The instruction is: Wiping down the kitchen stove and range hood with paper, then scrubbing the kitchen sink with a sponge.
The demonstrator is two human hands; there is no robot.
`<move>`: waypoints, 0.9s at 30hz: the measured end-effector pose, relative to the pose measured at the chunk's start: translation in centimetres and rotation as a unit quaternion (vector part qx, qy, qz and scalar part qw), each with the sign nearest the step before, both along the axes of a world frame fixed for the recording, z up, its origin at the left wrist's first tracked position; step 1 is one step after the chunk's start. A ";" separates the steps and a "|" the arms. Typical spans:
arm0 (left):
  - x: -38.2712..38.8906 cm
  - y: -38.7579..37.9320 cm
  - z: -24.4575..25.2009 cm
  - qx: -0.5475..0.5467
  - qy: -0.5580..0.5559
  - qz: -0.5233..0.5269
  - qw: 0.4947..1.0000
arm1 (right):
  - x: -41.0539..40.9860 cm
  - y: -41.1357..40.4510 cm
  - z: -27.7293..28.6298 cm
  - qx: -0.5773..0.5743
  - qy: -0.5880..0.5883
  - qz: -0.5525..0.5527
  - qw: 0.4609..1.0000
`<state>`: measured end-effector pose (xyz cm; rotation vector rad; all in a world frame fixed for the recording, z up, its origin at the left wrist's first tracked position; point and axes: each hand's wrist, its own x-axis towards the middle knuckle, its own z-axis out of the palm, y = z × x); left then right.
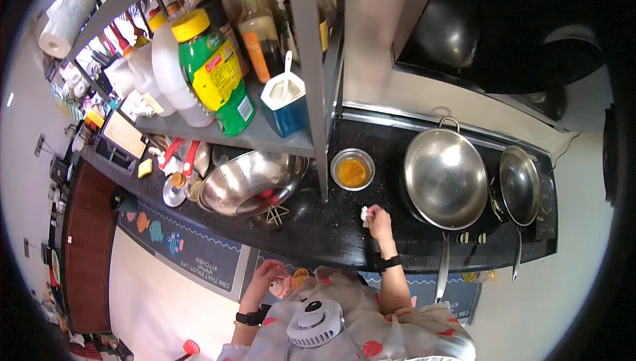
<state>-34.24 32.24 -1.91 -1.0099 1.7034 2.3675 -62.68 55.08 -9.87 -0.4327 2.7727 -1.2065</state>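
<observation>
My right hand (379, 223) grips a crumpled white tissue or small cloth (365, 217) against the black countertop (318, 241). Beyond it stands a small steel bowl (370, 167) with yellow-orange liquid, perhaps beaten egg. To the right of this hand, a large steel wok (444, 182) sits on the cooktop, its handle pointing towards me. My left hand (267, 275) hangs in front of the counter's edge, holding nothing, with fingers loosely bent and apart. A large, tilted steel basin (251, 182) and a wire rack (276, 216) are on the counter beyond that hand.
A smaller frying pan (519, 187) stands farther right, near the cooktop knobs (472, 237). Overhead at left, a grey shelf (248, 137) holds a green bottle (218, 72), other bottles and a blue seasoning jar (284, 107). A yellow sponge (145, 168) lies near red-handled utensils (189, 158).
</observation>
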 end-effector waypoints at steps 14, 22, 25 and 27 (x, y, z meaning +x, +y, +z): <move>5.5 0.4 -0.2 0.014 -0.054 0.043 0.998 | 9.5 -11.5 -6.3 0.018 0.064 0.170 0.983; 5.2 -0.8 -1.9 0.030 -0.036 0.004 0.999 | 4.4 1.3 -2.6 0.021 0.000 -0.064 0.998; 4.8 -0.9 -1.6 0.029 -0.031 -0.013 0.999 | 4.5 3.8 -3.1 0.201 0.260 -0.051 0.943; 5.0 -1.1 -2.0 0.039 -0.018 -0.023 0.999 | 7.9 2.3 -3.9 0.223 0.234 -0.050 0.945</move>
